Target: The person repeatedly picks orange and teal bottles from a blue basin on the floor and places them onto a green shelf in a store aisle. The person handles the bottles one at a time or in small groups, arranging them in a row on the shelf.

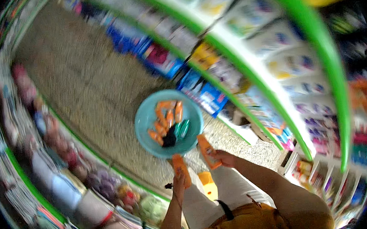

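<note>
My left hand (179, 182) grips one orange bottle (179, 162), my right hand (226, 158) a second bottle (205, 147), near the teal basin (146, 114).

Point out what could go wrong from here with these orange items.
Dropping: the left hand holds one orange item and the right hand another, so a loosened grip could let either fall.
Bumping: both held items appear close to the near rim of the teal basin in this view, so one might knock it.
Tumbling: orange items lie loosely piled inside, so a jolt could shift them.
</note>
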Motion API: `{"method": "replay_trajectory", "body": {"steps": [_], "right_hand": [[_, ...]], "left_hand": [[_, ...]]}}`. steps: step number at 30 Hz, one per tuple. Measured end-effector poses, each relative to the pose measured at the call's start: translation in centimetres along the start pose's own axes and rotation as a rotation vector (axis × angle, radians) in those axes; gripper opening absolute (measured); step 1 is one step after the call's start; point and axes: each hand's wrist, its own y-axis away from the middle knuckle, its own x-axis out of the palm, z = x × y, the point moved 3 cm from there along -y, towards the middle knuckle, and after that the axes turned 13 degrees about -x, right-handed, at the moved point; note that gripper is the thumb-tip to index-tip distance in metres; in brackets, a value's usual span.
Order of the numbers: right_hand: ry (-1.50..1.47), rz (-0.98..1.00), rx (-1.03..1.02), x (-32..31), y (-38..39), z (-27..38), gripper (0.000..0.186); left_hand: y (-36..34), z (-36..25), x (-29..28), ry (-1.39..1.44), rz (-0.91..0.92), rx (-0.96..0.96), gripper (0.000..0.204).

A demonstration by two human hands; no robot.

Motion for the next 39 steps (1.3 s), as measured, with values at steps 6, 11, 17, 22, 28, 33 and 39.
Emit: {"method": "replay_trajectory", "body": {"steps": [6,11,17,22,28,33,39], "right_hand": [[-0.456,0.08,-0.288,7.5,17.0,6.7,0.048],[-0.63,0.049,-0.616,8.9,27.6,8.7,0.052],[-0.381,-0.119,-1.113,6.1,36.3,15.5,0.054],[-0.537,-0.168,-1.365,2.9,42.9,23.0,0.051],[-0.123,-0.551,-1.529,-3.2,46.4,29.2,0.038],[0.096,-0.744,-1.591,-7.0,45.5,33.2,0.04],[0.35,-0.854,-1.575,-9.9,43.6,35.5,0.039]], "left_hand": [[16.6,-6.9,7.0,-0.051,0.213,0.002,0.056],[20.3,-9.0,11.1,-0.49,0.352,0.267,0.046],[28.3,-14.3,27.5,-0.761,0.642,0.459,0.054],[32.2,-16.0,39.2,-0.743,0.738,0.446,0.047],[35.3,-18.7,50.6,-0.899,0.821,0.801,0.038],[32.9,-20.6,56.3,-0.95,0.842,0.917,0.042],[29.3,-21.3,61.2,-0.97,0.855,1.092,0.055]]}}
